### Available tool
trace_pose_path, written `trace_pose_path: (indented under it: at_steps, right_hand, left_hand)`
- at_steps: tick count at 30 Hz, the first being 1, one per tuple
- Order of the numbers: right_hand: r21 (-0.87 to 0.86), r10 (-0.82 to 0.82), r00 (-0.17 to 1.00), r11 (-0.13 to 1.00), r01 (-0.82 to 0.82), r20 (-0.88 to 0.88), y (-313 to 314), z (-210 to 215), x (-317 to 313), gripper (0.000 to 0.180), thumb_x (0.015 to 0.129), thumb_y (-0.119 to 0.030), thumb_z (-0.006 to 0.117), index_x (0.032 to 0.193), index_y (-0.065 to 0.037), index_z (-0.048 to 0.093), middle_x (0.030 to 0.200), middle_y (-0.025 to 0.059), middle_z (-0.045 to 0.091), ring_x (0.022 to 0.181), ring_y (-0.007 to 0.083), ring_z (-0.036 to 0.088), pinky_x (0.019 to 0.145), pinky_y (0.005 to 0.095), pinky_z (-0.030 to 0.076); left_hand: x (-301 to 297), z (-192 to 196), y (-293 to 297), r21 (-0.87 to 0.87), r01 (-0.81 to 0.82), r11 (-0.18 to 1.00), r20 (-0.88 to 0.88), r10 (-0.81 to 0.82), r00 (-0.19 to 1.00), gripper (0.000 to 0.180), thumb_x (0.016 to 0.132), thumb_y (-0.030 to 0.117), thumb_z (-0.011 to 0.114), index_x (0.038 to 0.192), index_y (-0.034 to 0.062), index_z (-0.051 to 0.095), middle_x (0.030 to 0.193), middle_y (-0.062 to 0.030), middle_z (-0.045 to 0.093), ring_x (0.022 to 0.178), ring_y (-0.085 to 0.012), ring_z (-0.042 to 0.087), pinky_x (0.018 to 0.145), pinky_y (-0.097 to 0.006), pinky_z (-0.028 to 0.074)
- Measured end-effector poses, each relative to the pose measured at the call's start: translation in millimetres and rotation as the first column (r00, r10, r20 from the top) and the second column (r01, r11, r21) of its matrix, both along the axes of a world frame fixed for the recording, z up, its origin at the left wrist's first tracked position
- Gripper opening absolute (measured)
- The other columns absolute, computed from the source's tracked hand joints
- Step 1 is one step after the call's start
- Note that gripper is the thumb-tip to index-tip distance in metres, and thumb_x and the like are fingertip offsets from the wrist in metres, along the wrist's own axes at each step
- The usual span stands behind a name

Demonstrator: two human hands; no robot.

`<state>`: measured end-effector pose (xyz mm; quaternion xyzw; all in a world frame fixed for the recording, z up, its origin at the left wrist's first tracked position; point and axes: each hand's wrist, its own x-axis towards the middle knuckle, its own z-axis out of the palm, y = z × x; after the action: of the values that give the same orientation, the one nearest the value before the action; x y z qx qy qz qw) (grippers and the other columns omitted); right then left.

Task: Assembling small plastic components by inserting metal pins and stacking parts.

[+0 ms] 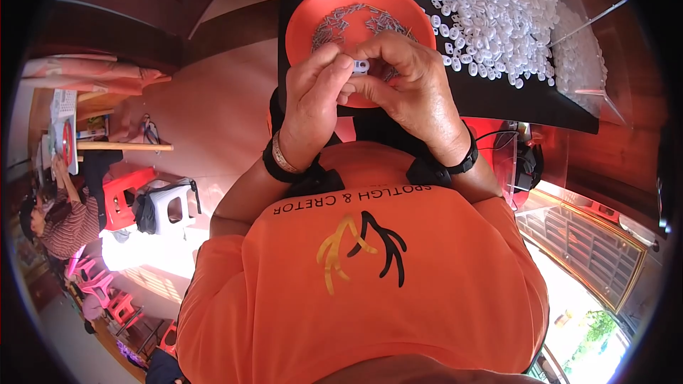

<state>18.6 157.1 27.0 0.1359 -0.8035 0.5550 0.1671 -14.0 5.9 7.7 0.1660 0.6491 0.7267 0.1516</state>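
Note:
My left hand (313, 103) and my right hand (405, 82) meet over the near rim of an orange dish (334, 0). Together they pinch one small white plastic piece (361, 65) between the fingertips. The dish holds several thin grey metal pins (348, 20). It rests on a black mat (498, 103). A large heap of small white plastic pieces (491, 3) lies on the mat to the right of the dish. My left wrist wears a black band and a metal bracelet, my right wrist a black band.
A clear plastic bag (587, 57) with more white pieces lies at the mat's right edge. Red and grey plastic stools (153, 199) stand on the floor at left. Another person (60, 217) sits at a table far left.

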Motion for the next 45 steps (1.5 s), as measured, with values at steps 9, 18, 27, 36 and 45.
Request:
trace_pose_path:
  at_steps: [9,18,27,36,45]
  right_hand:
    - [0.016,-0.008,0.996,1.000,0.010,-0.087,0.0,-5.1,3.6,0.023,0.070,-0.003,0.077,0.087,-0.004,0.062,0.077,0.0054,0.063,0.070,0.0164,0.063,0.059,0.0265,0.050]
    - [0.115,-0.025,0.997,0.993,0.034,-0.074,0.4,8.6,10.9,0.025,0.070,-0.007,0.076,0.091,-0.004,0.062,0.078,0.0073,0.063,0.068,0.0208,0.064,0.058,0.0298,0.051]
    - [0.293,-0.034,0.981,0.952,0.089,-0.189,-1.2,4.3,10.2,0.023,0.071,-0.006,0.073,0.090,-0.005,0.061,0.073,0.0073,0.062,0.065,0.0243,0.064,0.056,0.0311,0.051]
    - [0.299,-0.020,0.978,0.951,0.082,-0.205,-1.4,-1.6,12.4,0.022,0.071,-0.006,0.072,0.091,-0.005,0.062,0.073,0.0068,0.063,0.064,0.0237,0.065,0.054,0.0307,0.051]
    - [0.508,-0.031,0.991,0.857,0.093,-0.130,2.0,8.4,13.1,0.022,0.074,-0.021,0.069,0.082,-0.005,0.055,0.070,0.0083,0.057,0.062,0.0272,0.060,0.053,0.0368,0.049]
  left_hand:
    - [10.2,3.4,5.8,-0.017,-0.114,0.993,-0.084,0.112,0.990,0.027,0.092,0.017,0.047,0.071,0.0012,0.050,0.059,0.0005,0.044,0.052,-0.0045,0.039,0.047,-0.023,0.031]
    - [11.3,2.2,0.2,0.000,-0.088,0.996,-0.163,0.087,0.983,0.027,0.093,0.017,0.049,0.073,-0.0008,0.051,0.060,-0.0004,0.045,0.056,-0.0055,0.040,0.050,-0.022,0.032]
    - [13.7,-0.1,1.1,-0.074,-0.152,0.986,-0.235,0.131,0.963,0.019,0.090,0.011,0.047,0.077,-0.0013,0.055,0.066,-0.0019,0.053,0.058,-0.0057,0.043,0.052,-0.022,0.035]
    - [15.5,-2.3,1.3,-0.069,-0.149,0.986,-0.254,0.127,0.959,0.019,0.088,0.011,0.046,0.075,-0.0004,0.055,0.065,0.0010,0.051,0.056,-0.0040,0.041,0.050,-0.021,0.032]
    - [10.5,3.2,-2.0,-0.124,-0.140,0.982,-0.422,0.076,0.903,0.017,0.087,0.005,0.048,0.072,-0.0031,0.051,0.063,-0.0117,0.051,0.054,-0.0151,0.048,0.052,-0.029,0.040]
